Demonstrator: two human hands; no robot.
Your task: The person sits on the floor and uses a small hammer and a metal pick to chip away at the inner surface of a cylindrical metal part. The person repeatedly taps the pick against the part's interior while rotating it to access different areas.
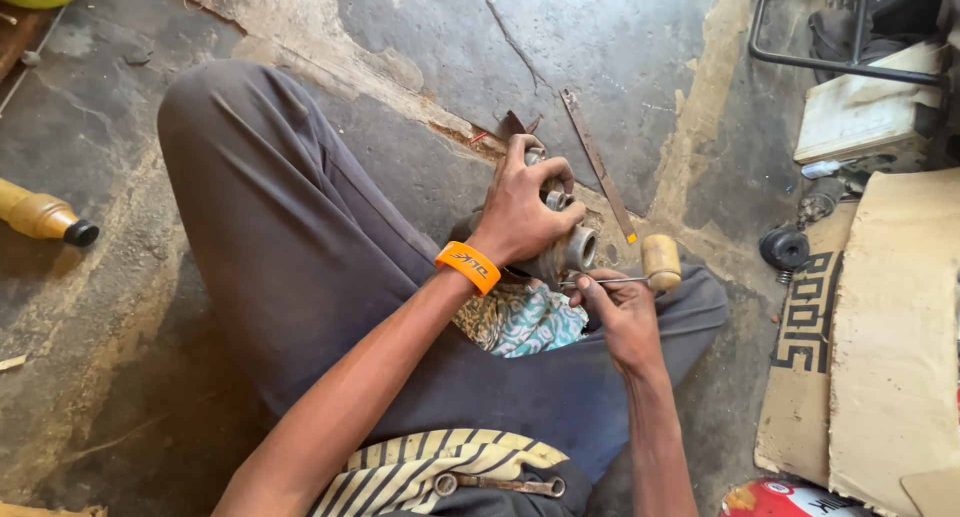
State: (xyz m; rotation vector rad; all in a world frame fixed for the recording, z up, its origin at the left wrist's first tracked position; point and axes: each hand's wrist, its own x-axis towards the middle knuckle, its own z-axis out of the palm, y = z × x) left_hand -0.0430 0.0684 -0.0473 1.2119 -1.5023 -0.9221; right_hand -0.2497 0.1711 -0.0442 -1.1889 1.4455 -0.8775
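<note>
Head view: left hand [522, 209] clamps metal cylinder [572, 249], bore facing right; right hand [620, 312] pinches wooden-handled tool [640, 270], lying crosswise.

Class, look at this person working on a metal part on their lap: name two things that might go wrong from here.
1. The thin tool in the right hand points toward the left hand gripping the metal part; a slip might jab the fingers.
2. The part rests on cloth over the knee, so it might roll off onto the floor.

Two hands: the left hand [520, 212] and the right hand [620, 312]. One grey metal part [572, 249], one wooden-handled tool [655, 265], one patterned cloth [520, 319], one spanner [500, 485], one orange wristband [468, 266], one amber bottle [42, 217], one flat metal strip [598, 164], one black rubber ring [784, 247].
</note>
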